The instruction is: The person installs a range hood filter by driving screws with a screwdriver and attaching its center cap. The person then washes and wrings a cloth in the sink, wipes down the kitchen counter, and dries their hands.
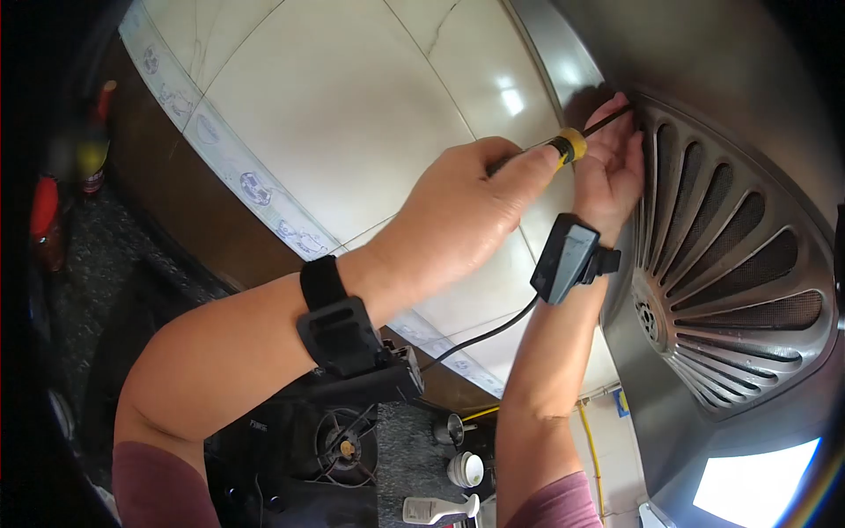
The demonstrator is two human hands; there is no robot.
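My left hand (458, 202) is closed around the yellow and black handle of a screwdriver (568, 145), its thumb lying along the handle. The dark shaft points up and right, its tip meeting the upper corner of the metal range hood filter (656, 304). Beside that tip, my right hand (609, 172) is raised with its palm toward me. Its fingers are apart and slightly curled near the hood's edge, partly behind the shaft. Whether a small screw sits at the tip cannot be made out.
A gas stove burner (346, 449) lies below my arms. On the dark counter stand a white spray bottle (440, 509), stacked bowls (465, 469) and a metal cup (448, 429). Bottles (48, 224) are at the far left. A black cable (484, 336) runs between my wrist straps.
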